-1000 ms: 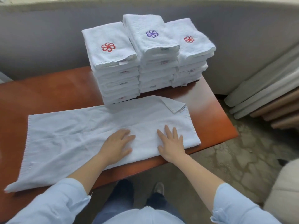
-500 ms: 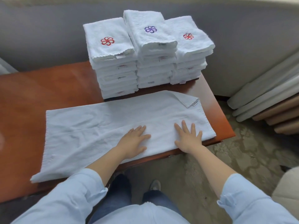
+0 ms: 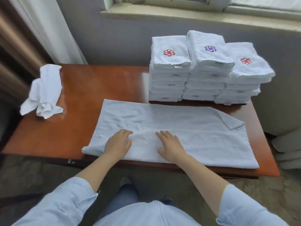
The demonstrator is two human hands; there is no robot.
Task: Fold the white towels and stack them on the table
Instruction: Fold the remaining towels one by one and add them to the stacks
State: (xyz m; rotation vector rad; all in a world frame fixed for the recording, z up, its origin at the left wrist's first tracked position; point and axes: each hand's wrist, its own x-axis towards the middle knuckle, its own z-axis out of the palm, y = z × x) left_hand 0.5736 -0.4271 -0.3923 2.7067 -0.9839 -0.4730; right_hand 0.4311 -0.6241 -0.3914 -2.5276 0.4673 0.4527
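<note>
A white towel [image 3: 187,126] lies spread lengthwise along the front of the reddish-brown table [image 3: 91,88], its far right corner turned over and showing a label. My left hand [image 3: 118,143] rests palm down on the towel's left part with the fingers slightly bent. A little to its right, my right hand [image 3: 171,145] lies flat on the cloth with fingers spread. Behind the towel stand three stacks of folded white towels [image 3: 206,70], topped by red, purple and red flower emblems.
A crumpled white towel [image 3: 44,92] lies at the table's far left edge. A grey wall and a window sill [image 3: 195,15] run behind the table. Curtains hang at the left. Rolled material [image 3: 288,152] lies on the floor at the right.
Both hands have slid left along the towel toward its left half. The camera has swung left and up, bringing the crumpled towel, the curtains and the window sill into sight.
</note>
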